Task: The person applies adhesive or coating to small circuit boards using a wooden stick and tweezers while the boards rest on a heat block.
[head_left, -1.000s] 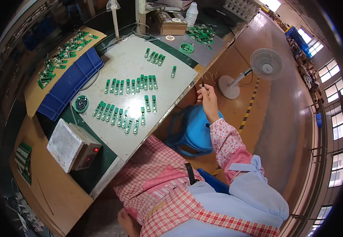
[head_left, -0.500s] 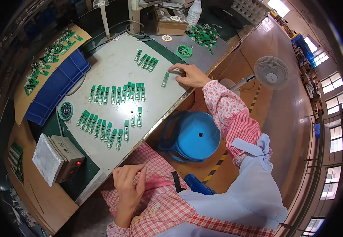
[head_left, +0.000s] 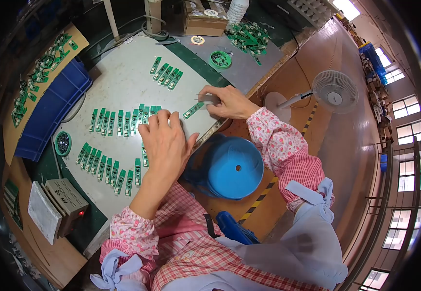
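Note:
One small green circuit board (head_left: pixel 192 110) sits at a slant close to the table's near edge. The thumb and forefinger of my right hand (head_left: pixel 230 103) close around its far end, with thin wire-like bits showing at the fingertips. My left hand (head_left: pixel 164 145) is over the table to the left of that board, fingers bent and thumb spread away, holding nothing that shows. It covers part of the rows of similar boards (head_left: pixel 120 122) behind and beneath it. A lower row of boards (head_left: pixel 101 167) fans out beside my left wrist.
A short group of boards (head_left: pixel 166 77) lies farther back on the grey tabletop (head_left: pixel 123 72). Green dishes of small parts (head_left: pixel 220 59) (head_left: pixel 63 143) stand right and left. A blue bin (head_left: pixel 53 111), a box with a red light (head_left: pixel 67 199), a blue stool (head_left: pixel 234 167) and a fan (head_left: pixel 335 92) surround the table.
My left hand has risen from my lap to over the boards. The single board has turned from near upright to a slant, with my right fingers at its end. The view has shifted.

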A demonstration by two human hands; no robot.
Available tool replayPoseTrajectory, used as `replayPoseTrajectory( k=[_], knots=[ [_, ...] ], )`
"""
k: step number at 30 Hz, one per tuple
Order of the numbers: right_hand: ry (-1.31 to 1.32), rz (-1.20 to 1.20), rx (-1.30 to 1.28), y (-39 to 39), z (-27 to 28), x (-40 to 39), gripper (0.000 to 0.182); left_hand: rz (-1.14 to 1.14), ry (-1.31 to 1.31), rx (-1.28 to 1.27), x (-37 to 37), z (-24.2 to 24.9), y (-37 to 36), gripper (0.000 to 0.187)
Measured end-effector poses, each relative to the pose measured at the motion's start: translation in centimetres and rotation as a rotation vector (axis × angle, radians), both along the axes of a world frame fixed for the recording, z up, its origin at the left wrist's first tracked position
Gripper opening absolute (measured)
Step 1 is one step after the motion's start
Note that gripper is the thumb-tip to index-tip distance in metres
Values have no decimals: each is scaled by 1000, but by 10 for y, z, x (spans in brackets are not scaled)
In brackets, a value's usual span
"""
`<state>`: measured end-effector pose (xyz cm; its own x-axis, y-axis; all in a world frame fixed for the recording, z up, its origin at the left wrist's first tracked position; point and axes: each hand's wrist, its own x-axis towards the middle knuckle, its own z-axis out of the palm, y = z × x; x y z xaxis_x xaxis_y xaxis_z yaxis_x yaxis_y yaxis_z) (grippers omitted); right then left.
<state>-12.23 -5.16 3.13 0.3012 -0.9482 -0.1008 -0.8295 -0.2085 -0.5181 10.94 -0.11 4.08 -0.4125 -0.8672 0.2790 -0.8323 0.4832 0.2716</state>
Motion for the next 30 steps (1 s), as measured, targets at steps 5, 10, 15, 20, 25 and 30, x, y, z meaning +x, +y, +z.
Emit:
replayPoseTrajectory(
  k=[5, 10, 15, 20, 25, 30],
  knots=[
    [-3, 5, -37, 8, 1, 2, 28, -77, -7, -46, -14, -15, -33, 36],
    [-58, 9, 0, 21, 6, 5, 26, -147, -75, -5, -18, -21, -46, 24],
    [-52, -53, 0, 46, 7, 7, 28, -310, -130, -39, -13, -17, -47, 20],
    [-194, -315, -102, 88, -8, 5, 36, -465, -130, -16, -7, -11, -46, 16],
    [-449, -495, 240, 125, -11, 3, 36, -528, -126, 5, -4, -11, -42, 16],
    [-729, -522, 325, 136, -19, 8, 30, -544, -102, 1, -3, -11, -39, 15]
  ],
)
